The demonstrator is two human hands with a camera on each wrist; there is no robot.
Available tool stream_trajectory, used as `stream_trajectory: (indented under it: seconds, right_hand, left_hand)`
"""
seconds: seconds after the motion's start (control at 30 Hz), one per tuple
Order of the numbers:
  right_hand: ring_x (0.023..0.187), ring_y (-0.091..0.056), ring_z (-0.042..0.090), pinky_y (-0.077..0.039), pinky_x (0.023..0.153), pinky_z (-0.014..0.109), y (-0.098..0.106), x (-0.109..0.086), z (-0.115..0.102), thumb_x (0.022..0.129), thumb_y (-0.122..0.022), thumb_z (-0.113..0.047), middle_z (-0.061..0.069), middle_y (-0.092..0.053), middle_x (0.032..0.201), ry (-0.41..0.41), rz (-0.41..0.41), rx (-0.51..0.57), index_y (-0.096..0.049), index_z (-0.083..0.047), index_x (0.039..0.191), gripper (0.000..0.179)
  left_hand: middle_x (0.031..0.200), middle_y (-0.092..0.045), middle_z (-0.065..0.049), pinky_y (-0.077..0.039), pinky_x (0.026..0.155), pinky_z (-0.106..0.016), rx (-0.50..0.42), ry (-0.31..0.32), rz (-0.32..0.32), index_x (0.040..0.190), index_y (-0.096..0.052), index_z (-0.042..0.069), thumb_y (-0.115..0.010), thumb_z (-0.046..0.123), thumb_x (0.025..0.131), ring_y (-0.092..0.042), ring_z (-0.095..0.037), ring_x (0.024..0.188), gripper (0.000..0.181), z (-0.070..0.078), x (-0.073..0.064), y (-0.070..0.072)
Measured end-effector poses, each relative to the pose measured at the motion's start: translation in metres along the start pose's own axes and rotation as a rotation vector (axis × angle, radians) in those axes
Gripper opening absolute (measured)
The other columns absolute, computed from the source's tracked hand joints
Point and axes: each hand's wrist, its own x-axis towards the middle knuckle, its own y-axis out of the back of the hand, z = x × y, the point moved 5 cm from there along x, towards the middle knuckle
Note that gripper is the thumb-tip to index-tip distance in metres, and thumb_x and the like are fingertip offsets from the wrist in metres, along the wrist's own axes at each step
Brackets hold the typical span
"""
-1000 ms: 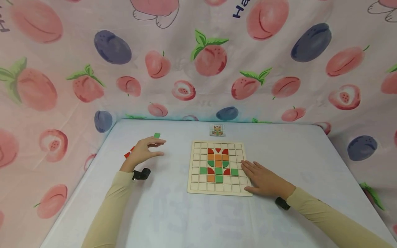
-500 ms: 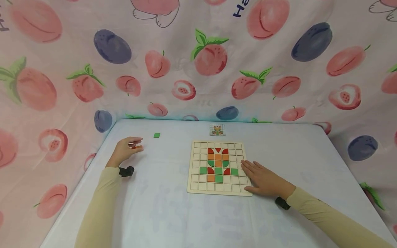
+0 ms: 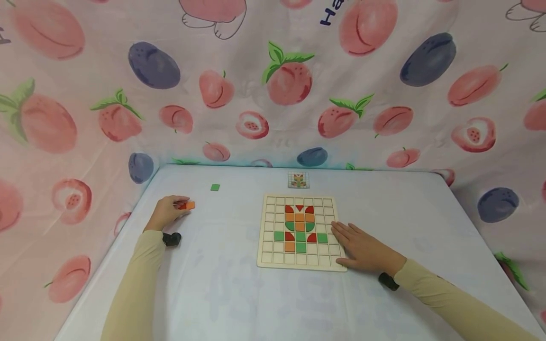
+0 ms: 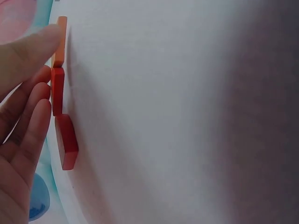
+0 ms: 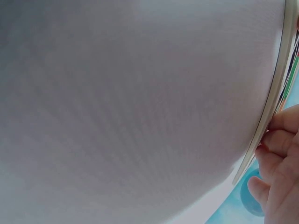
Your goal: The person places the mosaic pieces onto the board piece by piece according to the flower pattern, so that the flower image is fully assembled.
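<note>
At the table's left side my left hand (image 3: 165,211) has its thumb and fingers at an orange square tile (image 3: 190,205). In the left wrist view the thumb overlaps the orange tile (image 4: 60,44); the index fingertip is hidden there. Red tiles (image 4: 67,142) lie in a row beside it, close to the other fingers. My right hand (image 3: 364,246) rests with straight fingers on the right edge of a wooden grid board (image 3: 270,258). Red, orange and green tiles (image 3: 300,226) form a flower-like pattern in the board's cells.
A lone green square tile (image 3: 215,187) lies to the right of and beyond my left hand. Behind the board is a small pattern card (image 3: 298,180). A fruit-printed cloth (image 3: 273,94) hangs along the back and left of the white table (image 3: 239,293).
My left hand has moved left, away from the green tile, and come down at the orange tile, its fingers closing in. My right hand and the board have stayed put.
</note>
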Motion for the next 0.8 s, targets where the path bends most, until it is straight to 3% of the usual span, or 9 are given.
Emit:
stream_trajectory:
  seconds: [0.2,0.43,0.8]
  right_hand:
    - [0.139,-0.033,0.031,-0.031,0.110,0.049,0.001,-0.001,0.000,0.090,-0.048,-0.059,0.017,-0.032,0.151,-0.004,0.027,0.006,-0.033,0.003,0.143,0.083]
    - [0.138,-0.034,0.032,-0.031,0.110,0.049,0.001,-0.001,-0.003,0.091,-0.048,-0.057,0.018,-0.033,0.151,0.017,0.037,0.002,-0.034,0.004,0.143,0.081]
    - [0.138,-0.035,0.031,-0.031,0.109,0.049,0.003,-0.002,-0.003,0.090,-0.050,-0.057,0.017,-0.035,0.150,0.011,0.052,-0.016,-0.035,0.003,0.142,0.081]
  left_hand:
    - [0.105,-0.066,-0.021,-0.050,0.084,-0.043,0.008,-0.060,0.009,0.114,-0.065,-0.002,-0.073,0.010,0.080,-0.061,-0.031,0.094,0.037,0.005,0.002,0.000]
    - [0.107,-0.066,-0.021,-0.050,0.086,-0.043,0.028,-0.047,-0.004,0.114,-0.065,-0.003,-0.073,0.009,0.081,-0.061,-0.029,0.096,0.036,0.007,-0.003,-0.001]
    - [0.106,-0.064,-0.023,-0.047,0.089,-0.047,0.065,-0.049,-0.040,0.109,-0.067,-0.004,-0.071,0.010,0.082,-0.058,-0.034,0.098,0.030,0.018,0.001,-0.002]
